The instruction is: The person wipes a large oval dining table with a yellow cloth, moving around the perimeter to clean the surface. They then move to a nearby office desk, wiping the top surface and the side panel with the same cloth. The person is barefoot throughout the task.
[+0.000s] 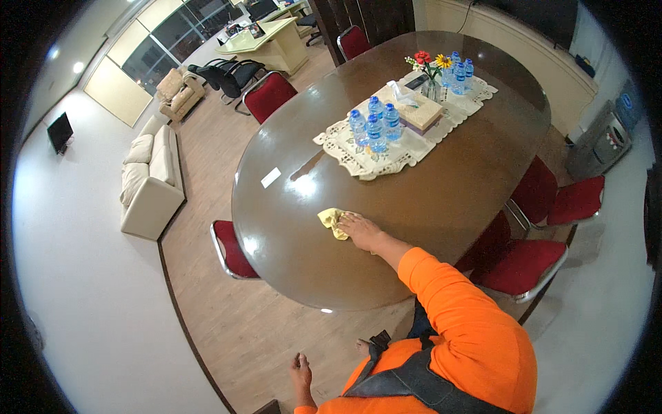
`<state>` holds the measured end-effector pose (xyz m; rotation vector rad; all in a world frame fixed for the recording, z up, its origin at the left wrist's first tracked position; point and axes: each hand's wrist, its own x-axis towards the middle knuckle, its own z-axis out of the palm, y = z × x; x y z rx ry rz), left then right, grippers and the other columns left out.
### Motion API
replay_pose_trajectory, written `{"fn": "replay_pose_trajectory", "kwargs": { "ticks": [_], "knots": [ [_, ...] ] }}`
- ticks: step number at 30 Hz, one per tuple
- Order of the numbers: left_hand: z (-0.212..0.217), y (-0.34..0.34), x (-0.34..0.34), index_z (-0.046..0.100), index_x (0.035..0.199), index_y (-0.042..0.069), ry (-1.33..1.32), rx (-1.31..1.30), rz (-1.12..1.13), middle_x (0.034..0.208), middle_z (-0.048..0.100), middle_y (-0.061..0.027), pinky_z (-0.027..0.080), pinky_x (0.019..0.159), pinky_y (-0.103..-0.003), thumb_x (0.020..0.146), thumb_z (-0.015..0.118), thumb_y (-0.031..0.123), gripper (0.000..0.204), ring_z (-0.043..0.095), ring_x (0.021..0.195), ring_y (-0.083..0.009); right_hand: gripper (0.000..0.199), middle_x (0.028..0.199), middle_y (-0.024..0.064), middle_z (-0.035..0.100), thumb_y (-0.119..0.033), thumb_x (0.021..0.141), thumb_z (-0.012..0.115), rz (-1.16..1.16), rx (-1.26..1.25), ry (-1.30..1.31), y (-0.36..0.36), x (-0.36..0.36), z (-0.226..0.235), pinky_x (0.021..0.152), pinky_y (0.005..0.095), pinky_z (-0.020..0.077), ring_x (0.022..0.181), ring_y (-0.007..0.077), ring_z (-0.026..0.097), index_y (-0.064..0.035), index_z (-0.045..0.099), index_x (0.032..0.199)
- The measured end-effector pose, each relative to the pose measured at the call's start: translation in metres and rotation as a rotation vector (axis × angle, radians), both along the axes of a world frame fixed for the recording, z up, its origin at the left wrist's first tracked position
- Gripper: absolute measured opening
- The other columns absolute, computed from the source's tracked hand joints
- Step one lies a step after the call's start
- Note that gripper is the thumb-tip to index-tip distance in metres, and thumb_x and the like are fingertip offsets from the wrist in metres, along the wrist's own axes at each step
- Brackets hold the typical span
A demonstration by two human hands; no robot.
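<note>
My right arm, in an orange sleeve, reaches over the glossy brown oval table (427, 196). Pressed to its top, my right hand (361, 230) has its fingers on a crumpled yellow cloth (330, 219), which bunches out past the fingertips. Low beside my body, away from the table, hangs my left hand (301, 373); its fingers are loosely bent and slightly apart, and nothing shows in them. A small white card (271, 177) lies on the table, beyond the cloth and to its left.
A lace-edged runner (369, 165) carries water bottles (374, 131), a tissue box (422, 114) and a flower vase (431, 90), with more bottles (458, 77) behind. Red chairs (527, 265) ring the table. A cream sofa (153, 179) stands left; a water dispenser (601, 141) stands right.
</note>
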<state>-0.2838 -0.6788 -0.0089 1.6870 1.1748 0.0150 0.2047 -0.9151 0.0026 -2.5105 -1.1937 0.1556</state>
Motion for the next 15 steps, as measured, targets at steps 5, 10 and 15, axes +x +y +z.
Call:
{"fn": "replay_pose_trajectory", "kwargs": {
  "ticks": [5, 10, 15],
  "knots": [
    [0.060, -0.098, 0.175, 0.053, 0.131, -0.001, -0.154, -0.058, -0.080, 0.108, 0.066, -0.0093, 0.050, 0.073, -0.027, 0.097, 0.056, 0.028, 0.044, 0.062, 0.090, -0.0164, 0.048, 0.142, 0.0129, 0.047, -0.004, 0.088, 0.045, -0.108, 0.093, -0.016, -0.114, 0.065, -0.006, 0.116, 0.0417, 0.0252, 0.139, 0.0304, 0.034, -0.0080, 0.050, 0.135],
    [0.093, -0.158, 0.383, 0.051, 0.133, -0.003, -0.207, -0.047, -0.381, 0.123, 0.061, -0.0185, 0.051, 0.081, -0.032, 0.097, 0.056, 0.035, 0.052, 0.062, 0.102, -0.0213, 0.039, 0.133, 0.0197, 0.052, -0.004, 0.089, 0.047, -0.582, 0.161, 0.173, -0.274, 0.127, 0.018, 0.106, 0.0426, 0.0376, 0.124, 0.0351, 0.050, -0.0059, 0.056, 0.126],
    [0.096, -0.197, 0.552, 0.031, 0.143, -0.009, -0.299, -0.090, -0.409, 0.133, 0.052, -0.0245, 0.047, 0.093, -0.034, 0.091, 0.064, 0.039, 0.078, 0.053, 0.119, -0.0287, 0.059, 0.151, 0.0143, 0.032, 0.002, 0.089, 0.045, -1.169, -0.006, 0.115, -0.437, 0.208, 0.011, 0.117, 0.0381, 0.0238, 0.141, 0.0301, 0.029, -0.0058, 0.033, 0.145]
  ]
}}
